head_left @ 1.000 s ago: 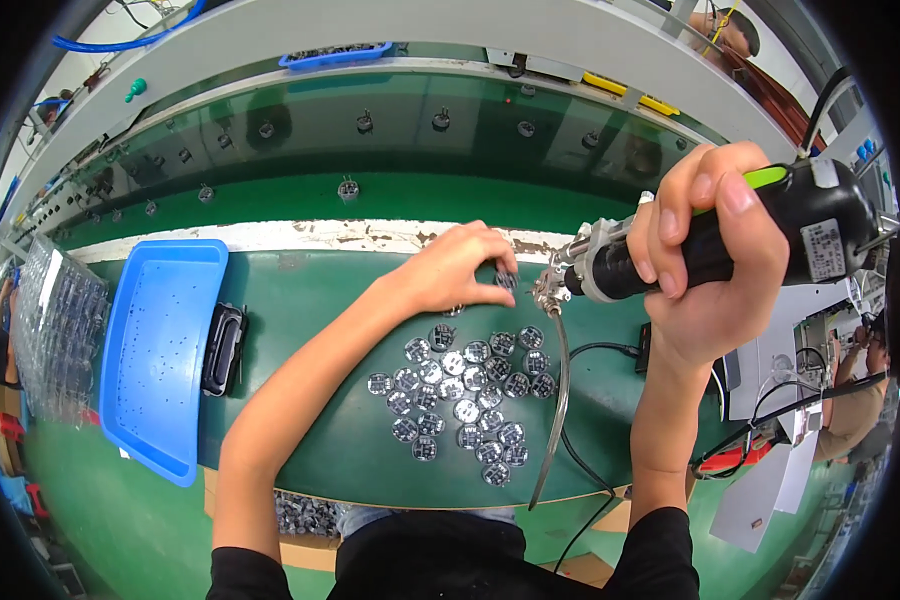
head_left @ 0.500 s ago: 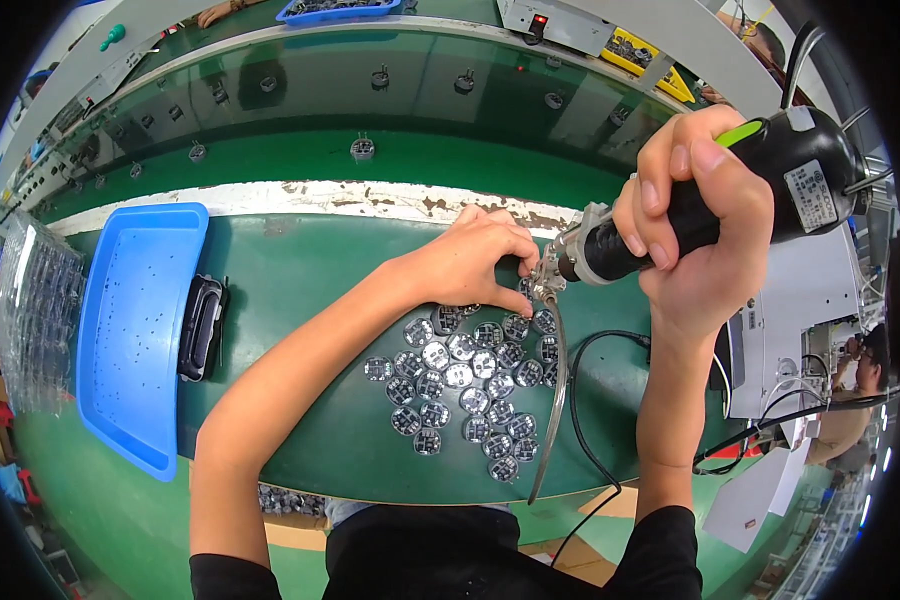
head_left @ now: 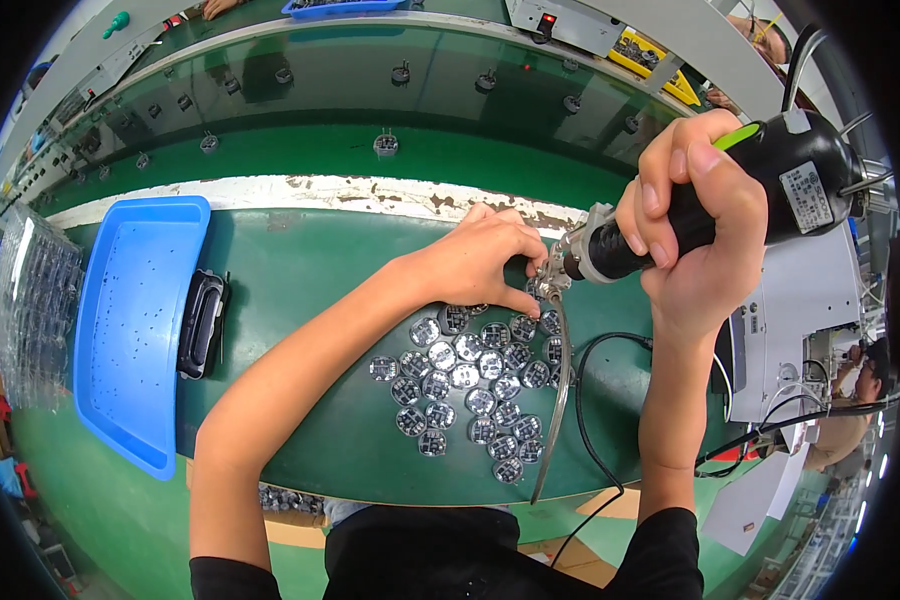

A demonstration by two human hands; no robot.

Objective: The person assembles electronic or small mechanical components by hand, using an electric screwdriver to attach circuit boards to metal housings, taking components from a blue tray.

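My right hand (head_left: 705, 215) is wrapped round the body of a black electric screwdriver (head_left: 815, 180) with a green lever, tilted so its metal nose (head_left: 570, 255) points down and left. A clear tube (head_left: 558, 400) runs from that nose toward the table's front edge. Beside the nose, my left hand (head_left: 485, 258) is curled, thumb and fingers closing round a small round part (head_left: 533, 290) that is mostly hidden by the hand and tool. Several round metal-rimmed circuit-board parts (head_left: 464, 375) lie loosely grouped on the green table, just nearer than my left hand.
A blue tray (head_left: 135, 340) dotted with small dark bits stands at the left, a black box (head_left: 203, 325) beside it. Clear plastic trays (head_left: 35, 310) are stacked farther left. Beyond a white worn ledge (head_left: 300, 188), a green conveyor (head_left: 290, 150) carries spaced parts. A black cable (head_left: 595, 450) crosses the table's right.
Parts on the conveyor have shifted right. Both hands and the screwdriver keep nearly the same pose; the whole view has shifted slightly.
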